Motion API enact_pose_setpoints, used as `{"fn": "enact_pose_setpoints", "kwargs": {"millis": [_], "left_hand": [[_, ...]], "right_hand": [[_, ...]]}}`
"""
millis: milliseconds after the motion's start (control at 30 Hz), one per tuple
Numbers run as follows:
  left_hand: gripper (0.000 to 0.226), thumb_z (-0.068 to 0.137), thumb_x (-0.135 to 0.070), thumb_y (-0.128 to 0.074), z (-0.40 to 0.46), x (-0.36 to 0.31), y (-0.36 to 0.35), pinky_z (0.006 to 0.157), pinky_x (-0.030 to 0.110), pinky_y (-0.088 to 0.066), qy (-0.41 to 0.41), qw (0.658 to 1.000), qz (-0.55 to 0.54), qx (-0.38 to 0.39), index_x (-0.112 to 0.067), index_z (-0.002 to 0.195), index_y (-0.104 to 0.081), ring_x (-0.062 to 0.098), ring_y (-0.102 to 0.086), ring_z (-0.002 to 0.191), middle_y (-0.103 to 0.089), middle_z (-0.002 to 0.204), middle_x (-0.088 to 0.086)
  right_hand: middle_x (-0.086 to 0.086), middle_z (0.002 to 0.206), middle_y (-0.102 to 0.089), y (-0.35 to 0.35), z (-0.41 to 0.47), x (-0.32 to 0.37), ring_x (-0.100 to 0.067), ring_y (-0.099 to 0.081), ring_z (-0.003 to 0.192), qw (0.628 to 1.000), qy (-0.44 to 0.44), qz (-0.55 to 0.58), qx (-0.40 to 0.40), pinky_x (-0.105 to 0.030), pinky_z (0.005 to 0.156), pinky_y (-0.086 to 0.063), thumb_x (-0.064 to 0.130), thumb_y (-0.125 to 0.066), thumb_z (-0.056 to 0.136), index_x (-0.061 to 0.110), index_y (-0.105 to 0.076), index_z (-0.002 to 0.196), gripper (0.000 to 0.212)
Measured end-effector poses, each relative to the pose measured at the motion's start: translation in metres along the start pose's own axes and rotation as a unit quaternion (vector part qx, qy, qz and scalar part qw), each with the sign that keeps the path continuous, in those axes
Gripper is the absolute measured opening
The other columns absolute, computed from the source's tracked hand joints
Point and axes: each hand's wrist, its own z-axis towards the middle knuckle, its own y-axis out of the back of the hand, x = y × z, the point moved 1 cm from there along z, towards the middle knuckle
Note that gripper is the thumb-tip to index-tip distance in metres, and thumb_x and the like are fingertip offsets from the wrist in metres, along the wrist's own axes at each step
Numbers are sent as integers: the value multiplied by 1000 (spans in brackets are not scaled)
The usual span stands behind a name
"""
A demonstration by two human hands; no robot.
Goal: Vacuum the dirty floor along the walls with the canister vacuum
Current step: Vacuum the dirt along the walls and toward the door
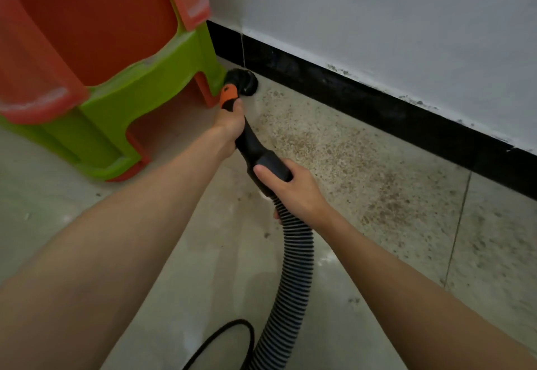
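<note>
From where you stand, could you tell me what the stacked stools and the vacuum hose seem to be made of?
Stacked stools: moulded plastic by the look, with a smooth, slightly glossy orange and green surface. Vacuum hose: probably flexible plastic, ribbed, black and grey.

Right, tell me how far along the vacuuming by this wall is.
Done: nothing clearly. In hand: the left hand and right hand grip the vacuum handle, with the nozzle in the corner by the stacked stools. Left: the brown dirt patch along the black baseboard.
</note>
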Motion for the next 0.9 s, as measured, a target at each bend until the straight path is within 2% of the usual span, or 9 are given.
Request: {"fn": "enact_pose_setpoints", "kwargs": {"millis": [133, 233, 467, 600, 700, 800, 900], "left_hand": [[57, 100, -40, -39, 19, -17, -10, 102, 41, -44, -45, 997, 41, -38, 1, 139, -34, 32, -51, 120, -49, 135, 17], [54, 101, -37, -39, 29, -26, -18, 101, 40, -44, -65, 996, 47, -47, 0, 140, -33, 31, -51, 120, -49, 134, 16], [51, 101, -34, -38, 37, -37, -17, 102, 42, -44, -73, 996, 7, -51, -5, 142, -28, 28, -51, 120, -47, 134, 13], [50, 103, -32, -32, 25, -37, -19, 101, 37, -44, -61, 997, -23, -38, -4, 144, -25, 26, -50, 121, -46, 136, 12], [52, 104, -30, -32, 14, -24, -21, 100, 33, -42, -49, 998, -45, -18, -2, 147, -21, 27, -47, 125, -42, 141, 13], [51, 104, -30, -33, 2, -8, -24, 99, 34, -43, -50, 998, -38, -1, -3, 146, -25, 27, -47, 125, -43, 141, 13], [52, 102, -36, -35, -7, 1, -29, 87, 32, -45, -41, 998, -27, 28, -5, 144, -31, 26, -52, 118, -49, 136, 13]], "right_hand": [[-5, 73, -59, 10, 25, 3, -16, -58, 47, 999, -16, 45, 15, -27, 41, -50, 41, -66, 90, 19, -59, 88, 23], [-3, 78, -63, 17, 46, 12, -12, -61, 53, 998, -26, 50, 29, -24, 47, -53, 46, -64, 89, 25, -58, 91, 22], [-10, 84, -61, 15, 64, 23, -15, -60, 48, 996, -46, 59, 46, -26, 45, -53, 50, -63, 90, 13, -56, 109, 41], [-6, 82, -60, 20, 57, 27, -13, -59, 52, 997, -38, 43, 42, -25, 45, -51, 46, -64, 89, 17, -56, 102, 33], [-2, 79, -63, 22, 42, 22, -13, -61, 56, 1000, -7, -12, 19, -32, 50, -55, 46, -67, 88, 21, -58, 94, 26], [-1, 74, -62, 23, 23, 13, -18, -60, 50, 1000, 1, -30, -1, -36, 48, -54, 44, -67, 88, 22, -58, 90, 24], [4, 77, -61, 27, 9, 5, -17, -62, 62, 999, 12, -48, -21, -45, 64, -59, 45, -68, 87, 29, -58, 87, 19]]}}
